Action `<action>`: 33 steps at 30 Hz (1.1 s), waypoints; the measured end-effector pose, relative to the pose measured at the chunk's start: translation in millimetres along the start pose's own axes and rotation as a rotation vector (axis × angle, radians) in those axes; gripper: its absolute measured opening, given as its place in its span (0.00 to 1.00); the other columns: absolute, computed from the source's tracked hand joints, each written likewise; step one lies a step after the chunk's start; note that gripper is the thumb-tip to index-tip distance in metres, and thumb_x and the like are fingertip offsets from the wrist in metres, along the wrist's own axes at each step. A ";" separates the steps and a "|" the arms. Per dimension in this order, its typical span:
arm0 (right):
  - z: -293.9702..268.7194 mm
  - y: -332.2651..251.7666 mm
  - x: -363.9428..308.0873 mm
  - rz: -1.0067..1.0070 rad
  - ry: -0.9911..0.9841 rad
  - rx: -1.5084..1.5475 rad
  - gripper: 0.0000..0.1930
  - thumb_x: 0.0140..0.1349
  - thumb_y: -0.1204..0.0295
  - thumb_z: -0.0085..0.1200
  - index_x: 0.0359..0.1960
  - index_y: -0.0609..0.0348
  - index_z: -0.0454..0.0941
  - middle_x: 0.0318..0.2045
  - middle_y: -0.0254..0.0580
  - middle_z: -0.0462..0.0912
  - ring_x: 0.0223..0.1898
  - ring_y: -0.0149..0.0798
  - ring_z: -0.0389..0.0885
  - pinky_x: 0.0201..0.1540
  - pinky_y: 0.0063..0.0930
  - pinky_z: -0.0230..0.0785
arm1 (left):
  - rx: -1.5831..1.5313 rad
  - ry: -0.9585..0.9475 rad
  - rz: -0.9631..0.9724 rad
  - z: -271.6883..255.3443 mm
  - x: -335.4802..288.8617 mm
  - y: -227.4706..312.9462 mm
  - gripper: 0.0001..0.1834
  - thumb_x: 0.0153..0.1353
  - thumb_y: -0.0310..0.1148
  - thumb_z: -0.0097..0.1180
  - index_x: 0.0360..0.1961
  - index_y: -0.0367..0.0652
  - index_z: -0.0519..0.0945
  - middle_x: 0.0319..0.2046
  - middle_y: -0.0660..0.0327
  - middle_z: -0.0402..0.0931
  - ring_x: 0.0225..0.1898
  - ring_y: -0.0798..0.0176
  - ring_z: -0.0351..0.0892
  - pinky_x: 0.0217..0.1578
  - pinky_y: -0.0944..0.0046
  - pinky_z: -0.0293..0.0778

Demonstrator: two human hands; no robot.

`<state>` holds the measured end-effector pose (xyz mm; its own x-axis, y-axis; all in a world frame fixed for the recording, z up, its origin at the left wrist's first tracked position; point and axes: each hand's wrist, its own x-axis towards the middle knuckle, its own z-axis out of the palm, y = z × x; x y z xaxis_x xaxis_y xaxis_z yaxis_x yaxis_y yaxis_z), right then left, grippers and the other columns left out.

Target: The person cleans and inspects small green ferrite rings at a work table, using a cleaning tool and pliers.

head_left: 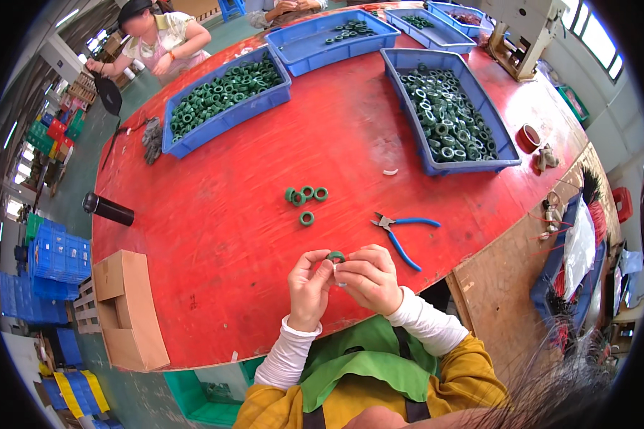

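A small green ring is pinched between the fingertips of my left hand and my right hand, close above the near edge of the red table. Something small and white shows between my fingers just under the ring. Several more green rings lie loose on the table a little beyond my hands. Blue-handled pliers rest on the table to the right of my right hand.
Three blue trays of green rings stand at the far side. An open cardboard box sits at the left edge, a black cylinder beyond it. Another person works at the far left.
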<state>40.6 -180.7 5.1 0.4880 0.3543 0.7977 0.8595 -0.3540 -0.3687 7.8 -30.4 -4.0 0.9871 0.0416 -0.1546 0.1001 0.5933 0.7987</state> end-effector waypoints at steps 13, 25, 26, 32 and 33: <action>-15.2 11.4 20.7 0.309 0.014 0.112 0.11 0.47 0.75 0.62 0.33 0.59 0.76 0.31 0.41 0.80 0.33 0.44 0.77 0.41 0.35 0.68 | 0.318 -0.073 0.226 2.0 -0.9 -5.1 0.07 0.61 0.21 0.52 0.41 0.35 0.74 0.38 0.59 0.74 0.37 0.65 0.80 0.39 0.67 0.78; -13.8 17.4 6.7 1.158 -0.194 1.116 0.10 0.62 0.70 0.56 0.38 0.65 0.74 0.34 0.34 0.78 0.38 0.26 0.75 0.42 0.25 0.69 | 0.424 -0.274 0.195 -12.2 0.8 3.0 0.07 0.60 0.21 0.54 0.40 0.34 0.77 0.40 0.61 0.68 0.38 0.64 0.79 0.39 0.65 0.80; -11.9 16.9 3.3 1.159 -0.192 1.116 0.10 0.62 0.70 0.56 0.38 0.65 0.74 0.34 0.34 0.78 0.38 0.26 0.75 0.42 0.25 0.69 | 0.376 -0.281 0.180 -11.7 0.5 1.8 0.07 0.60 0.22 0.54 0.40 0.35 0.78 0.40 0.60 0.67 0.37 0.63 0.78 0.39 0.61 0.81; -3.6 0.5 -12.3 1.183 -0.173 1.100 0.11 0.64 0.69 0.52 0.41 0.66 0.75 0.35 0.36 0.77 0.38 0.30 0.75 0.44 0.25 0.68 | 0.053 -0.231 0.015 -10.4 0.7 -2.3 0.07 0.61 0.24 0.53 0.41 0.37 0.77 0.41 0.60 0.70 0.39 0.61 0.78 0.39 0.59 0.82; 2.3 2.0 -20.1 1.013 -0.133 0.941 0.11 0.64 0.69 0.52 0.41 0.66 0.75 0.36 0.38 0.76 0.38 0.31 0.75 0.43 0.25 0.68 | 0.054 -0.229 0.014 -10.9 1.8 -3.0 0.07 0.61 0.24 0.53 0.41 0.37 0.77 0.41 0.60 0.70 0.39 0.61 0.78 0.39 0.59 0.82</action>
<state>32.9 -186.5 -12.8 0.9182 0.3943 -0.0386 -0.1215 0.1876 -0.9747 7.9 -23.4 -12.9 0.9904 -0.1375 -0.0119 0.0863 0.5500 0.8307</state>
